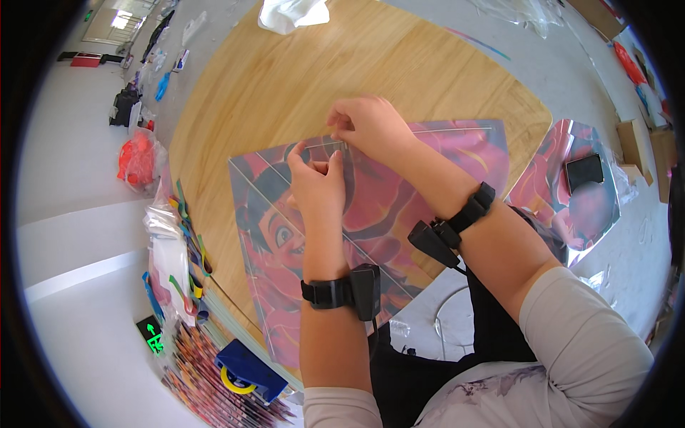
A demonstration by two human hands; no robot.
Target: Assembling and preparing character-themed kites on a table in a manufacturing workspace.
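While hands (317,187) (374,128) work at a sheet (382,207), a bag (143,160) holds something red.

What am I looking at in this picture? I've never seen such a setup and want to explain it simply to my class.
No machine is working here: these are a person's bare left hand and right hand, seen from above by a wide fisheye camera worn on the head. Its lens bends straight edges and darkens the corners. Each forearm wears a black strap with a small device.

On the wooden table lies a colourful printed sheet showing a cartoon face, with thin pale rods along and across it. Both hands are at the sheet's far edge, close together; whether the fingers pinch anything small there is too fine to make out.
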